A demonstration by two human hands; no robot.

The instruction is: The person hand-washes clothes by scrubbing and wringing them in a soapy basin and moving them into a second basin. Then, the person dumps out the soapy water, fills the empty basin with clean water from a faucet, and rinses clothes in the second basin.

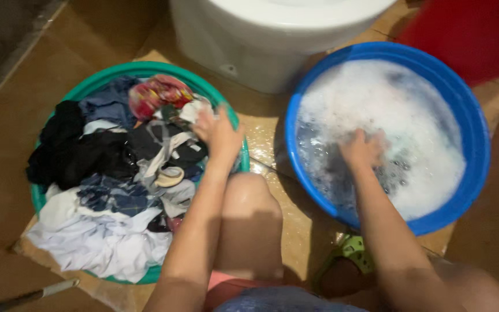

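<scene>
A green basin (96, 81) at the left is heaped with mixed clothes (111, 179): black, white, blue plaid and a red piece at the top. My left hand (219, 134) rests on the clothes at the basin's right edge, fingers curled into the fabric. A blue basin (475, 138) at the right holds soapy, foamy water (388, 98). My right hand (364, 149) is down in the suds, pressing on dark wet cloth that is partly hidden under the foam.
A large white tub (272, 40) stands behind, between the two basins. A red container (469, 29) is at the top right. The floor is wet brown tile. A green object (354, 251) lies by my leg. A stick handle (41, 292) lies bottom left.
</scene>
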